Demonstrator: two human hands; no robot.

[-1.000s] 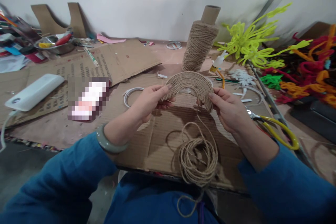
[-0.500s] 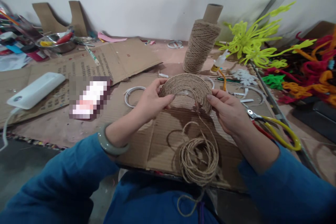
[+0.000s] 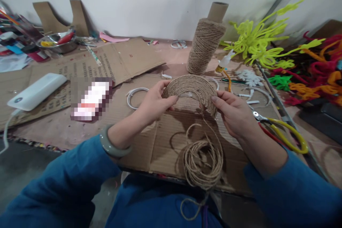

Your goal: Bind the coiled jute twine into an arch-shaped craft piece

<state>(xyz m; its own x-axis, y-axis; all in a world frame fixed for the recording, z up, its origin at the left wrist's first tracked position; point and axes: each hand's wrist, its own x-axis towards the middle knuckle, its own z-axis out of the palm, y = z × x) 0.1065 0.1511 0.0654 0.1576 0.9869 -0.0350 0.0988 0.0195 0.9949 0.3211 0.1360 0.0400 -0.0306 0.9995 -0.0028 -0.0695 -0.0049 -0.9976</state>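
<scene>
Between both hands is an arch-shaped piece covered in rows of jute twine, held above a sheet of cardboard. My left hand pinches its left end, thumb on the near face and fingers behind. At the right end, my right hand grips it between thumb and fingers. A strand runs down from the arch's right leg to a loose coil of jute twine at the cardboard's near edge. The far sides of both grips are hidden behind the arch.
Behind the arch stand a large twine spool and a small glue bottle. Scissors with red and yellow handles lie right of my right hand. Left are a phone and a white power bank. Pipe-cleaner flowers stand at right.
The arch and my right hand have shifted very slightly to the right. Both hands keep the same hold on it.
</scene>
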